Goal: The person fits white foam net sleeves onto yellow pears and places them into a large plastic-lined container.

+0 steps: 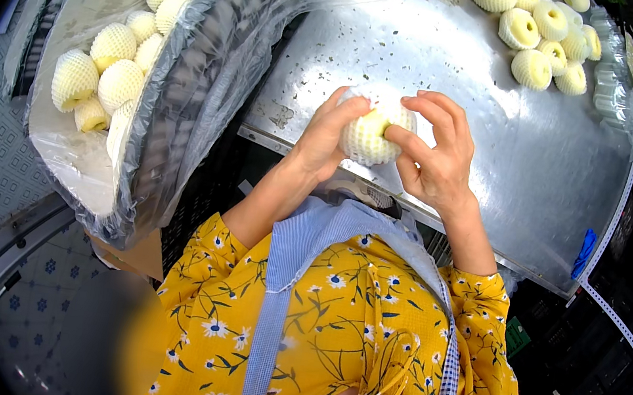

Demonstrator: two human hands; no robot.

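Between my hands, above the metal table, is a pale yellow-green fruit (369, 141) in a white foam net sleeve. My left hand (320, 132) grips its left side, the thumb lying over the top near the net's rim. From the right, my right hand (441, 160) touches the same fruit. One of its fingertips presses at the net's opening, where bare skin of the fruit shows, and other fingers are bent above the right rim. The fruit's underside is hidden.
Left, a crate lined with clear plastic film (174, 119) holds several netted fruits (121, 85). More netted fruits (544, 38) sit at the far right of the metal table (510, 181). Beside them are stacked foam net sleeves (611, 80). A blue strip (584, 253) lies on the right edge.
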